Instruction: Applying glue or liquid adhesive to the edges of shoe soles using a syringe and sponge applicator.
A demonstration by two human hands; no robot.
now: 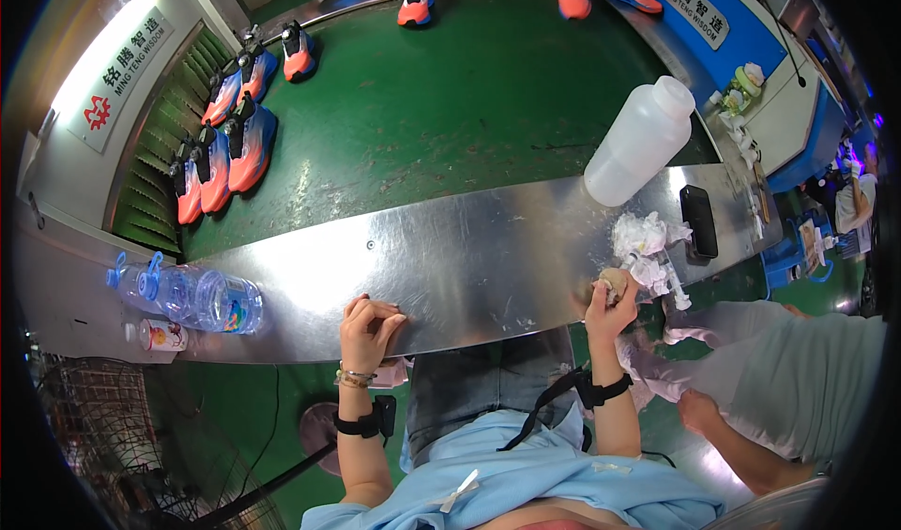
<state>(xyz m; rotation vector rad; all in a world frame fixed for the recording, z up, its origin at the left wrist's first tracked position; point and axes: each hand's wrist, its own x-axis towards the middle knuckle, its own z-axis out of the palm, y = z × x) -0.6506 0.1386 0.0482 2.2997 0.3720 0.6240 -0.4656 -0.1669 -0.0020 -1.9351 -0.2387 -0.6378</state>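
Observation:
My left hand (369,328) rests at the near edge of the metal ledge (441,258), its fingers loosely bent inward and no object showing in them. My right hand (608,318) pinches a roundish beige lump (615,284) between thumb and fingers, just above the same edge. What the lump is made of is hard to tell. Right beside it lies crumpled white tissue (648,241), part of it hanging over the edge. A large white plastic bottle (638,145) stands behind the tissue, and a black phone (698,221) lies to the right.
Orange and blue sneakers (249,145) stand at the left of the green conveyor belt (413,126), with another sneaker (414,2) at the far side. Clear water bottles (202,297) and a small labelled bottle (161,336) occupy the ledge's left end. A co-worker's arm (741,445) is close on my right.

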